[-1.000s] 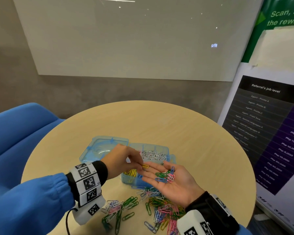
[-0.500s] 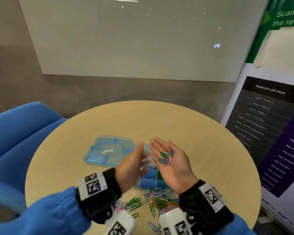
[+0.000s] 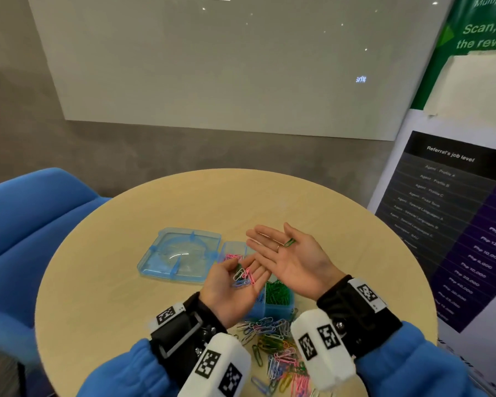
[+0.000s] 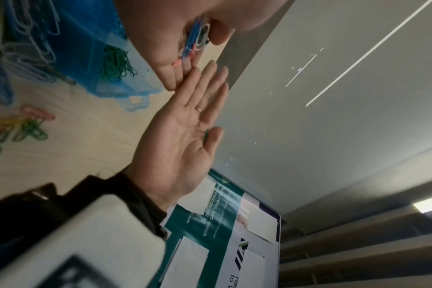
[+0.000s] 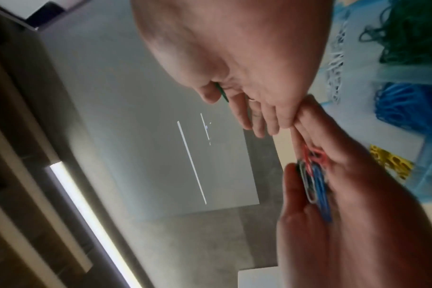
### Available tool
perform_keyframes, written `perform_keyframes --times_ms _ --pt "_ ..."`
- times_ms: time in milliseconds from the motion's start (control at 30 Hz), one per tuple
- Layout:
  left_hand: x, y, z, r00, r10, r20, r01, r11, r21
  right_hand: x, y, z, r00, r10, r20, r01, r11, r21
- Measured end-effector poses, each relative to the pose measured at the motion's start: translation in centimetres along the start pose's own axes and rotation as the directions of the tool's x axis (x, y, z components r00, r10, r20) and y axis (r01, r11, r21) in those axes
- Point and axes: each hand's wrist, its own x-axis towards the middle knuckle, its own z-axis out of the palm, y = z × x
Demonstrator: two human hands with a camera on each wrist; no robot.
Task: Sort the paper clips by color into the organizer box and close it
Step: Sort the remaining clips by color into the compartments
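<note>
My left hand (image 3: 226, 285) lies palm up over the blue organizer box (image 3: 281, 309), fingers and thumb cupped round a few pink, white and blue paper clips (image 3: 244, 277). The same bunch of clips (image 4: 197, 40) shows under the thumb in the left wrist view. My right hand (image 3: 291, 260) is flat and palm up just right of it, fingers straight. One green clip (image 3: 289, 242) lies on it by the thumb. The box's green compartment (image 3: 278, 293) and pink compartment (image 3: 233, 256) show; the others are hidden by my hands. Its lid (image 3: 181, 253) lies open to the left.
A pile of loose mixed-colour clips (image 3: 278, 353) lies on the round wooden table (image 3: 341, 224) between my wrists, near the front edge. A blue chair (image 3: 26, 224) stands at the left and a poster board (image 3: 455, 224) at the right.
A second ago my left hand pinched a yellow clip off the right palm, which held several clips. Now the left hand is turned palm up with clips, and the right holds one green clip.
</note>
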Motion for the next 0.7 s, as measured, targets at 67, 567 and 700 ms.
perform_keyframes --times_ms 67,567,700 --pt "-0.4 0.6 -0.3 0.997 0.042 -0.07 -0.033 0.992 0.124 0.5 -0.3 -0.8 1.0 0.0 -0.024 -0.001 0.999 -0.052" --pt "0.4 1.3 -2.0 0.997 0.04 -0.068 -0.024 0.975 0.221 0.0 2.7 -4.0 0.933 -0.334 0.134 0.057 -0.231 -0.971" --pt "0.7 0.7 -1.9 0.999 0.007 -0.048 0.003 0.982 0.191 -0.5 1.6 -3.3 0.851 -0.338 0.403 0.326 -0.264 -0.908"
